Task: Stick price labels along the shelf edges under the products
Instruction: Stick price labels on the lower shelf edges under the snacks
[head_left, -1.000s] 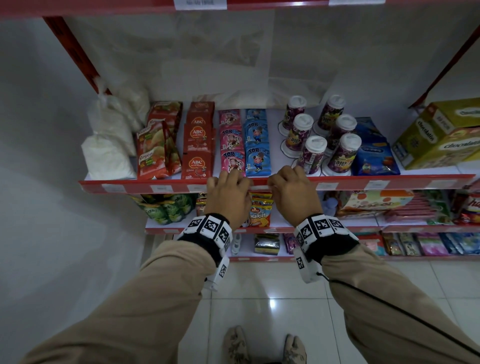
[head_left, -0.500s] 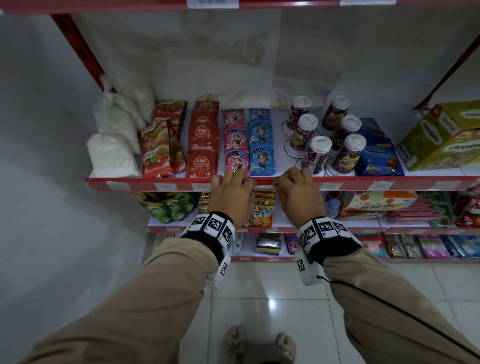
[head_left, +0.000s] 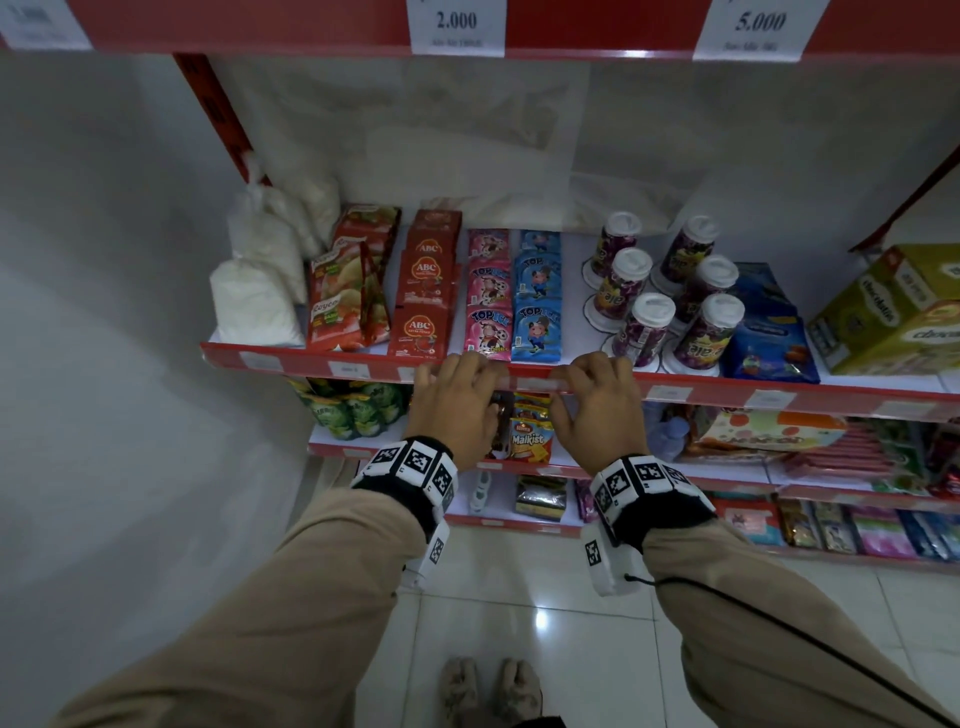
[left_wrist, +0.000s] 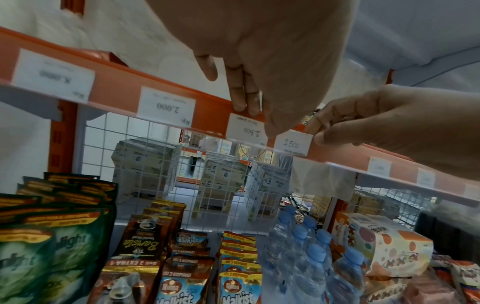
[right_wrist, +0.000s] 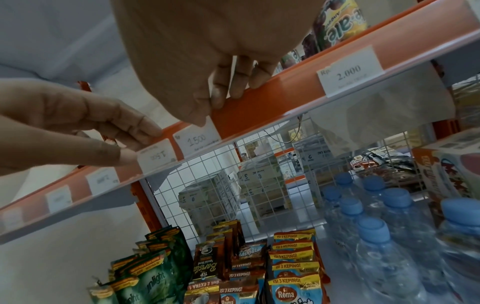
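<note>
Head view: both hands at the red shelf edge (head_left: 691, 387) under the sachets. Right hand (left_wrist: 376, 125) pinches a "1.500" label (left_wrist: 293, 144) against the strip; left hand (left_wrist: 259, 67) pinches the neighbouring label (left_wrist: 246, 129). Several labels already sit along this edge on both sides. Judged partway done; lower shelves unclear.

Tan long sleeves (head_left: 311, 613); black wristbands with black-white marker tiles (head_left: 415, 462); thin black cable (head_left: 779, 629) along right sleeve.
</note>
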